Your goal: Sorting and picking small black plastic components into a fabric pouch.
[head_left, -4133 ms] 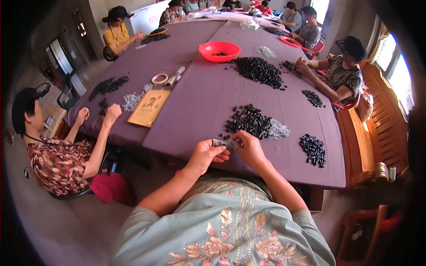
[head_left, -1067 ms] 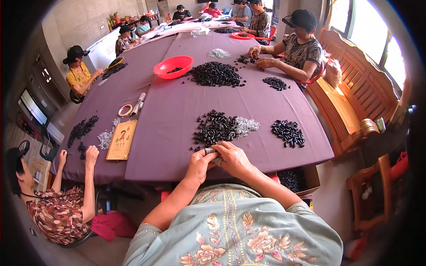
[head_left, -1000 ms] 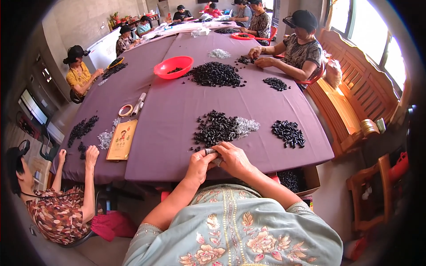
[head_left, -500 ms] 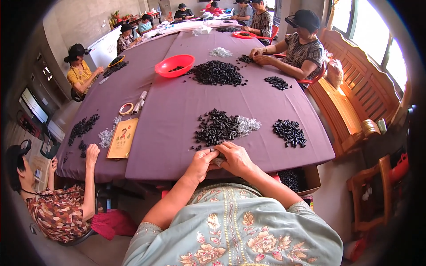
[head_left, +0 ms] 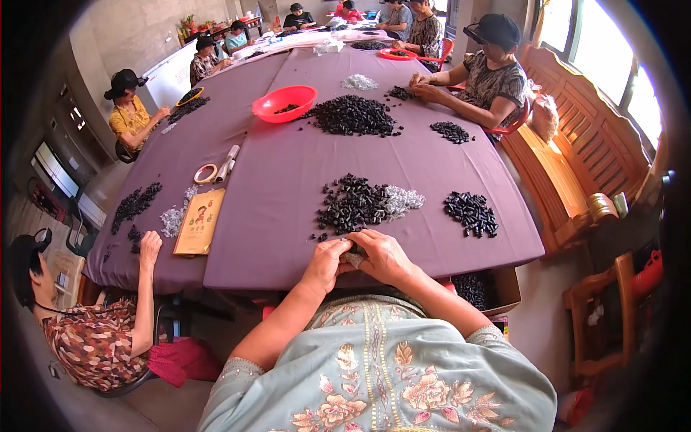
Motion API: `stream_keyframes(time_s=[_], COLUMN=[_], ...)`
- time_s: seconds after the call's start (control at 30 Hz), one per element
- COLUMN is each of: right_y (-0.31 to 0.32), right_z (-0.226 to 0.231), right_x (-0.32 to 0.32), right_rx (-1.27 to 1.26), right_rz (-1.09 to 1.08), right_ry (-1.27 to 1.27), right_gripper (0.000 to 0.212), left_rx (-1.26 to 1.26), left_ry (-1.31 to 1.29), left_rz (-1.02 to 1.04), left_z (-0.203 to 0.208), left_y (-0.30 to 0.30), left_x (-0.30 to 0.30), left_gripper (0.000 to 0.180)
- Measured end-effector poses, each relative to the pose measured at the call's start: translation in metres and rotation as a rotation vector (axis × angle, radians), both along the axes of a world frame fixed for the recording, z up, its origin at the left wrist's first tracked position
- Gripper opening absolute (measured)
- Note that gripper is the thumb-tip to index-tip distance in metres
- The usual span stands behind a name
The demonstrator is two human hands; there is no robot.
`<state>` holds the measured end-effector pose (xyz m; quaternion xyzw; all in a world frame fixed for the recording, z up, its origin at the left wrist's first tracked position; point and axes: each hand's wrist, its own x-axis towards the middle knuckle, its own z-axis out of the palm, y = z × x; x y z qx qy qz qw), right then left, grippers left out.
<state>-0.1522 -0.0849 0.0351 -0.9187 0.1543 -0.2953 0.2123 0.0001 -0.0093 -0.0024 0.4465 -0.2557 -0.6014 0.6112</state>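
At the near edge of the table, my left hand (head_left: 326,262) and my right hand (head_left: 386,258) meet with fingers pinched together. Between the fingertips is a small black piece (head_left: 355,248), mostly covered by them. Something greyish (head_left: 353,260) shows just below it, too hidden to name. Right beyond my hands lies a pile of small black cylindrical pieces (head_left: 353,204), and a heap of small clear pieces (head_left: 403,201) touches its right side. A separate cluster of black cylinders (head_left: 470,213) lies farther right.
A purple cloth (head_left: 273,187) covers the table. Farther off are a red bowl (head_left: 284,105) and a large black pile (head_left: 354,115). A yellow booklet (head_left: 199,223) and a tape roll (head_left: 205,173) lie left. Co-workers sit around; one person's hand (head_left: 150,248) rests near the booklet. Below right stands a box (head_left: 507,290).
My hands stay together at the table edge, with the fingers shifted slightly so that more of the black piece shows between them. The piles look the same.
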Motion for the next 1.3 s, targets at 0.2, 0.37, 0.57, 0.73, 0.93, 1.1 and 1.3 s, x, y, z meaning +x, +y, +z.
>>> stream_keyframes(time_s=[0.2,0.37,0.57,0.73,0.93,1.1,1.3], right_y=[0.000,-0.002,-0.001,0.001,-0.001,-0.003,0.000], right_z=[-0.005,-0.006,-0.004,-0.004,-0.005,-0.005,-0.002], right_x=[0.001,0.000,0.000,0.000,0.001,0.000,0.003], right_rx=[0.025,0.031,-0.010,-0.045,-0.055,-0.040,0.052], right_rz=[-0.002,-0.020,-0.051,-0.061,-0.062,-0.045,-0.016], right_ry=[-0.013,-0.010,0.088,0.105,0.107,0.103,0.059], right_gripper=[0.043,0.045,0.044,0.042,0.041,0.042,0.043], left_rx=[-0.025,-0.114,-0.206,-0.207,-0.208,-0.220,-0.166], left_ry=[-0.047,-0.174,-0.261,-0.353,-0.433,-0.612,-0.312], left_rz=[0.042,0.044,0.175,0.189,0.168,0.116,0.060], left_z=[0.000,-0.007,-0.007,-0.010,-0.007,-0.015,-0.005], left_y=[0.000,0.002,0.003,0.001,0.001,-0.001,-0.001], left_x=[-0.005,-0.010,-0.017,-0.014,-0.013,-0.002,-0.003], left_gripper=[0.021,0.019,0.015,0.015,0.024,0.024,0.016])
